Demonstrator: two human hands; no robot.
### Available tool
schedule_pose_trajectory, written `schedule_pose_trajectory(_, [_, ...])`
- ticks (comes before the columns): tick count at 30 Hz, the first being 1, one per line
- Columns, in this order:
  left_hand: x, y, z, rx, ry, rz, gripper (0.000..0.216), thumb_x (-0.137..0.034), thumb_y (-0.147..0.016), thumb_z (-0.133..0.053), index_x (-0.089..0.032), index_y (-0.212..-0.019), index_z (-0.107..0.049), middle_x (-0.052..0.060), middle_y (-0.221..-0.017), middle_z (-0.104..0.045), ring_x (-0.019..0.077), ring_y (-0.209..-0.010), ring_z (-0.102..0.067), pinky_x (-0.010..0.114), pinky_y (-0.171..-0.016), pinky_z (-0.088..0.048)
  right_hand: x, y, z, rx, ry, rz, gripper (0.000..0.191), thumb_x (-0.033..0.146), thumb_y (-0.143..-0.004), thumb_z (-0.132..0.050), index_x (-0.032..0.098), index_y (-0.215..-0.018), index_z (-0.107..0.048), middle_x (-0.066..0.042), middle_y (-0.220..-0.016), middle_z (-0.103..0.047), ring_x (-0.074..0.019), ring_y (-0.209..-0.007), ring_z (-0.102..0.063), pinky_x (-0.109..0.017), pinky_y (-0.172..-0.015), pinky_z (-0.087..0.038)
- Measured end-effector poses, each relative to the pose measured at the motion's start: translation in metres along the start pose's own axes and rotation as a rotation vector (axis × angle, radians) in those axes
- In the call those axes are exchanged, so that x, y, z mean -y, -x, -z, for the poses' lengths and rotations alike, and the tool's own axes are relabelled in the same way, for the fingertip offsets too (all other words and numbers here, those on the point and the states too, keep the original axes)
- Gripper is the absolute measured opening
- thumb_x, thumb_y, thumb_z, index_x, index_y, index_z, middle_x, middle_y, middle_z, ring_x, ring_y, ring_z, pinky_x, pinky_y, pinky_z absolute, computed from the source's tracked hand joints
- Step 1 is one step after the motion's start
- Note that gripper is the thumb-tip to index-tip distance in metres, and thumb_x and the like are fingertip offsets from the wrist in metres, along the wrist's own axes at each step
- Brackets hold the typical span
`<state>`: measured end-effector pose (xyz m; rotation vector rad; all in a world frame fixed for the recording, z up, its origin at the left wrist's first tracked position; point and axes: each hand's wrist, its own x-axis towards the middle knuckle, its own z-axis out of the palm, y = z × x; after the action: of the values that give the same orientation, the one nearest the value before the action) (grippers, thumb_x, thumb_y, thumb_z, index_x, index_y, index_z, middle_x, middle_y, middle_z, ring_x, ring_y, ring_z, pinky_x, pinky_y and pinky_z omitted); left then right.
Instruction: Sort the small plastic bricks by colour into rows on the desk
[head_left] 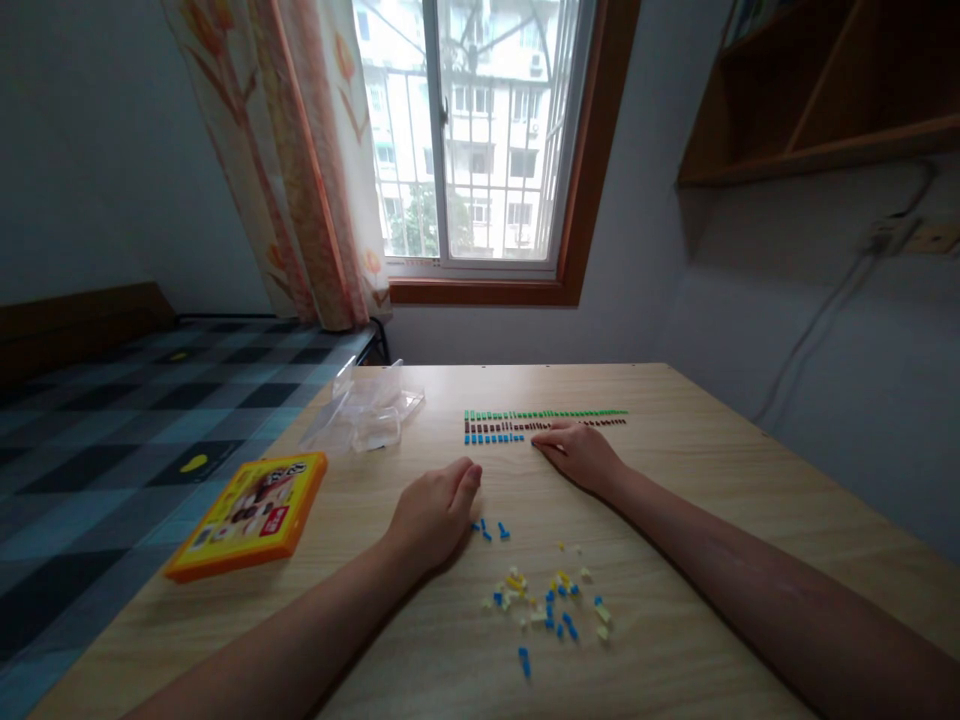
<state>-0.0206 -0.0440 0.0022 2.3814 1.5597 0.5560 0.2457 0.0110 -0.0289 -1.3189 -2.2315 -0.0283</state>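
My right hand (581, 457) reaches far across the table. Its thumb and forefinger pinch a small blue building brick (533, 441) at the right end of a short row of blue bricks (491, 439). Behind this row run a longer dark brown row (487, 427) and a green row (570, 413), partly hidden by my fingers. My left hand (435, 508) rests on the tabletop, fingers curled in, and what they may hold is hidden. Beside it lie a few loose blue bricks (503, 531). Nearer me is a scattered pile of blue, yellow and cream bricks (551, 600).
An orange and yellow box (255, 510) lies at the table's left edge. Clear plastic packaging (375, 415) stands behind it. Left of the table (720, 500) is a bed with a checked cover (135, 420). A window and a wall shelf (817, 150) are beyond.
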Motion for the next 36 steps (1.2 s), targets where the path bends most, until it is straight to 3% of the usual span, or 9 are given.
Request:
schedule_pose_trajectory(10, [-0.001, -0.001, 0.000, 0.014, -0.028, -0.004, 0.048, -0.045, -0.100, -0.019, -0.023, -0.090, -0.060, 0.005, -0.083, -0.071, 0.0224, -0.081, -0.065, 0.031, -0.068, -0.040, -0.006, -0.006, 0.001, 0.060, 0.017, -0.002, 0.028, 0.030, -0.095, -0.052, 0.028, -0.114, -0.073, -0.004, -0.095, -0.073, -0.0162, -0.085, -0.066, -0.025, -0.073, -0.048])
schedule_pose_trajectory(20, [0.000, 0.000, -0.001, 0.002, -0.025, -0.011, 0.046, -0.046, -0.100, -0.021, -0.023, -0.089, -0.060, 0.005, -0.082, -0.070, 0.0223, -0.080, -0.065, 0.030, -0.068, -0.039, 0.004, -0.003, 0.000, 0.045, 0.070, -0.054, 0.027, 0.035, -0.096, -0.051, 0.030, -0.107, -0.075, -0.003, -0.094, -0.073, -0.0174, -0.084, -0.065, -0.025, -0.070, -0.046])
schedule_pose_trajectory(36, [-0.003, -0.001, 0.000, 0.024, -0.050, -0.007, 0.046, -0.043, -0.100, -0.021, -0.023, -0.090, -0.061, 0.005, -0.083, -0.070, 0.0232, -0.080, -0.065, 0.031, -0.067, -0.036, 0.009, -0.003, 0.000, 0.058, 0.129, -0.092, 0.031, 0.038, -0.097, -0.048, 0.031, -0.114, -0.072, -0.003, -0.099, -0.073, -0.0178, -0.089, -0.066, -0.025, -0.069, -0.045])
